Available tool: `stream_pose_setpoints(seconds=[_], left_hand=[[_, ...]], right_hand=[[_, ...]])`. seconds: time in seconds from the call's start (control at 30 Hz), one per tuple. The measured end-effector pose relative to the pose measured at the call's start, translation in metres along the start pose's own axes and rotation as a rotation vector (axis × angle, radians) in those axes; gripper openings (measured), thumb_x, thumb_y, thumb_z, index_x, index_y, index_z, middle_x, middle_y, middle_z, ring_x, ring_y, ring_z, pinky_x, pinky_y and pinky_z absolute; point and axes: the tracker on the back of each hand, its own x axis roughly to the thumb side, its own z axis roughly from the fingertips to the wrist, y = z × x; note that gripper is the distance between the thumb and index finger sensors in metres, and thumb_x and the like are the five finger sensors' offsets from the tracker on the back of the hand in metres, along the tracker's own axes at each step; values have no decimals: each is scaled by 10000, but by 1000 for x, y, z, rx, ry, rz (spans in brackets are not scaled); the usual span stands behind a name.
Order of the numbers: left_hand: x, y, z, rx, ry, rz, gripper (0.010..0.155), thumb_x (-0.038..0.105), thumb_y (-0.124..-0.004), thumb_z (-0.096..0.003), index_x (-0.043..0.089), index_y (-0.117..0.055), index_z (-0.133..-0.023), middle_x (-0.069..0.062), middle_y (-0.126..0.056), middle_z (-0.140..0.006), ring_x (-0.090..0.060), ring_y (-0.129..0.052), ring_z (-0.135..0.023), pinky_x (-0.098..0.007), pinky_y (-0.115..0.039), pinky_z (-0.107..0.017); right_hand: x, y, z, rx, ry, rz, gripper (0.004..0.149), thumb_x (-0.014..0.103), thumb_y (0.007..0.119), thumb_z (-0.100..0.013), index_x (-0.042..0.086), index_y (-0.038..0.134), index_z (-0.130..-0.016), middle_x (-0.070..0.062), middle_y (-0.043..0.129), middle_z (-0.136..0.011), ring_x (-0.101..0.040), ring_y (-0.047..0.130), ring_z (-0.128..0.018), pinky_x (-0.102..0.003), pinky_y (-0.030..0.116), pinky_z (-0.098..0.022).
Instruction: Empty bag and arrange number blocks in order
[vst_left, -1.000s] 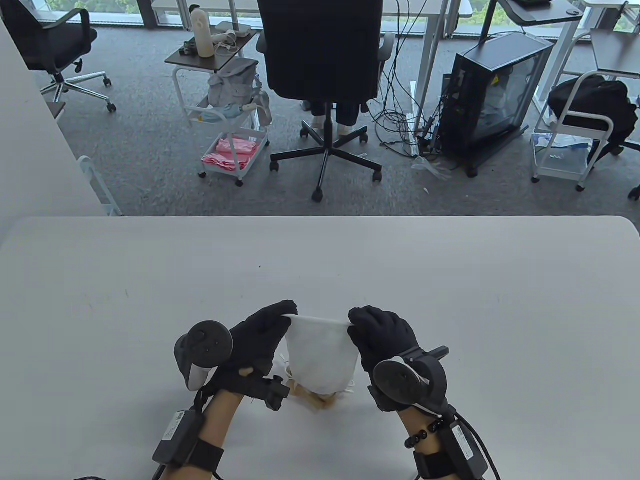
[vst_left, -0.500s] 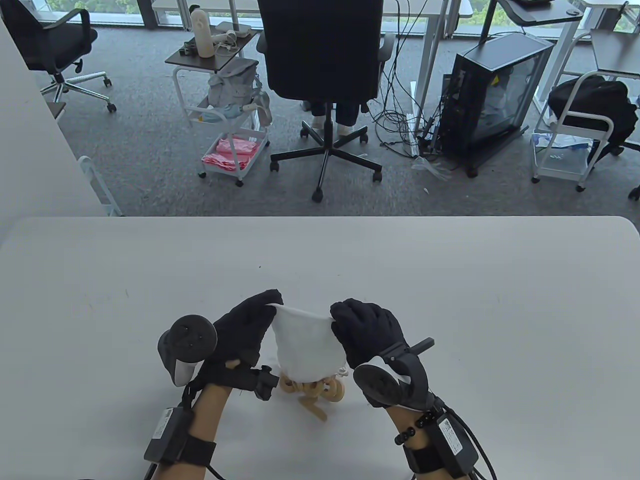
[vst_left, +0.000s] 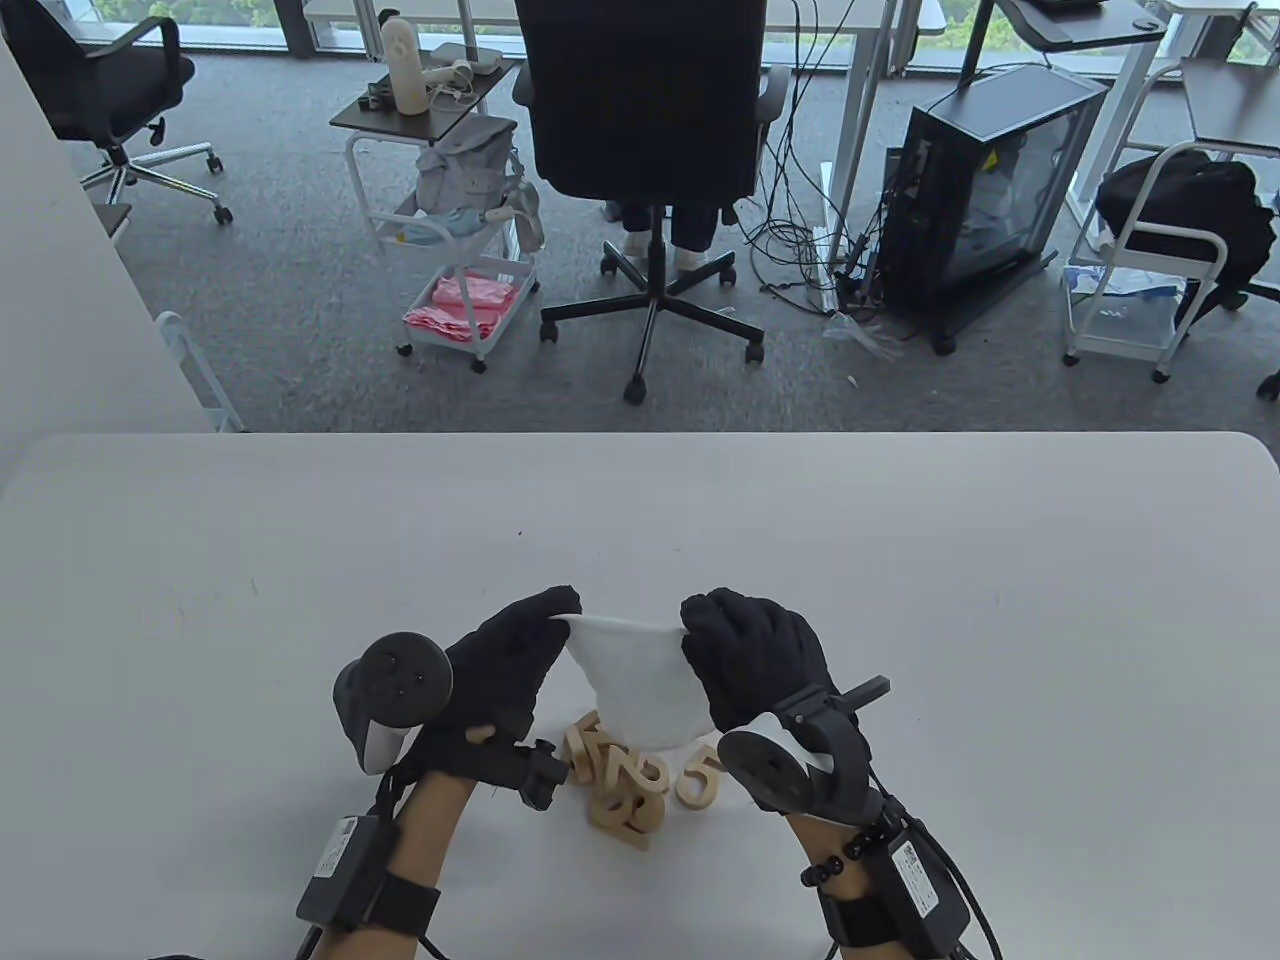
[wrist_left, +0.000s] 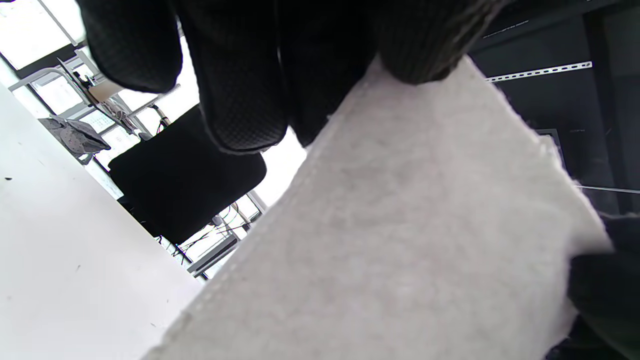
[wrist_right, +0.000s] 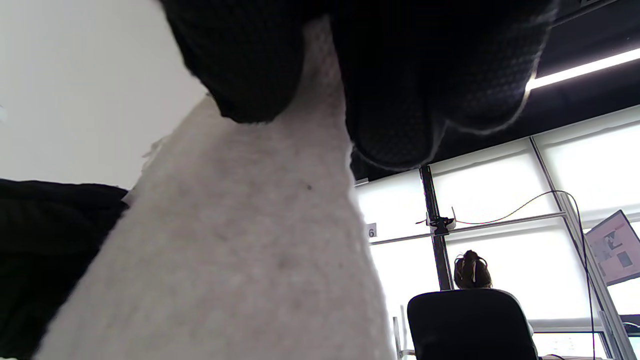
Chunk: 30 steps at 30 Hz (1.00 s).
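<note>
White laminate table (vst_left: 1000, 620), one. Work surface; both hands come in from its near edge and everything handled sits near its front middle.

White felt-like fabric bag (vst_left: 640, 685), one. Held upside down above the table by its two closed-end corners, stretched taut between the hands, with its mouth hanging over the pile of blocks; held that way, presumably, so the contents drop straight out. It hangs flat and slack in the table view, so it looks largely emptied, though whether a block remains inside cannot be told. Both wrist views show only cloth pinched under dark fingertips.

Left hand (vst_left: 500, 670) in a black sensor glove, one. Fingers and thumb pinch the bag's left corner. A round black tracker (vst_left: 395, 685) rides on its back.

Right hand (vst_left: 755, 655) in a black sensor glove, one. Fingers curled, clamped on the bag's right corner, level with the left hand. A second black tracker (vst_left: 785, 770) is strapped behind it. Trackers: two in all.

Light wooden number blocks (vst_left: 625, 785), cut-out digit shapes. They lie in a loose overlapping heap on the table directly beneath the bag's mouth, between the two wrists. A 5 (vst_left: 700, 780) lies slightly apart at the right; a 2 (vst_left: 645, 772) reads on top of the heap. About five or six show; the overlap and the bag hide any exact count. None is yet set in order.
</note>
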Motion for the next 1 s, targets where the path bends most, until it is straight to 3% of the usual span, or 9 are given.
stream_pose_setpoints(seconds=[0.17, 0.33, 0.4, 0.53, 0.6, 0.67, 0.73, 0.77, 1.0], left_hand=[[4, -2, 0, -47, -19, 5, 482, 432, -720, -549, 242, -790, -986, -77, -904, -952, -370, -991, -850, -635, -749, -656], [-9, -13, -1, -243, 17, 38, 822, 591, -694, -517, 120, -475, -1154, -230, -609, -1129, -523, -733, -1009, -713, -622, -692], [-13, -18, 0, -368, -2, 38, 933, 654, -671, -491, 89, -380, -1174, -269, -484, -1168, -590, -618, -1038, -752, -555, -695], [-13, -24, 3, -443, -15, 46, 996, 696, -665, -459, 73, -364, -1175, -284, -460, -1175, -600, -606, -1042, -775, -539, -688], [-14, -29, 5, -459, -2, 63, 955, 681, -678, -467, 80, -429, -1165, -269, -530, -1158, -590, -656, -1022, -781, -550, -678], [-15, -32, 7, -453, 4, 77, 786, 613, -712, -504, 137, -591, -1116, -216, -664, -1112, -552, -750, -985, -769, -587, -670], [-15, -28, 10, -347, 54, 72, 503, 495, -716, -548, 212, -816, -952, -144, -822, -1007, -485, -882, -891, -727, -648, -660], [-15, -23, 10, -307, 60, 62, 448, 473, -713, -555, 222, -866, -893, -114, -885, -941, -431, -942, -835, -701, -682, -650], [-20, 4, 11, -267, 191, 94, 435, 437, -739, -549, 154, -919, -826, -19, -1014, -602, -233, -1078, -481, -582, -808, -576]], right_hand=[[-7, -5, -2, 7, 36, 19, 340, 288, 870, -483, 181, 883, -806, -98, 964, -778, -305, 1029, -611, -484, 900, -492], [-22, -4, -2, 44, 150, -113, 340, 285, 866, -484, 174, 885, -806, -99, 974, -741, -282, 1038, -565, -466, 911, -462], [-34, 0, -1, 57, 227, -223, 343, 282, 862, -487, 168, 881, -810, -100, 978, -724, -268, 1039, -543, -457, 914, -448], [-56, 12, 3, 134, 383, -526, 347, 272, 854, -493, 158, 874, -820, -105, 973, -720, -268, 1034, -535, -457, 912, -442], [-64, 18, 6, 160, 442, -668, 347, 269, 850, -498, 155, 871, -825, -108, 969, -722, -267, 1032, -534, -456, 910, -441], [-69, 24, 8, 181, 485, -753, 348, 267, 849, -500, 155, 869, -828, -109, 969, -721, -264, 1031, -530, -455, 910, -438], [-74, 29, 10, 202, 512, -787, 351, 265, 845, -503, 148, 866, -834, -108, 967, -722, -265, 1029, -530, -454, 909, -437], [-77, 30, 11, 203, 523, -783, 354, 265, 844, -505, 146, 862, -838, -106, 967, -721, -264, 1029, -528, -453, 909, -435], [-77, 48, 18, 274, 573, -875, 428, 254, 819, -524, 99, 802, -923, -104, 950, -754, -275, 1023, -555, -455, 903, -450]])
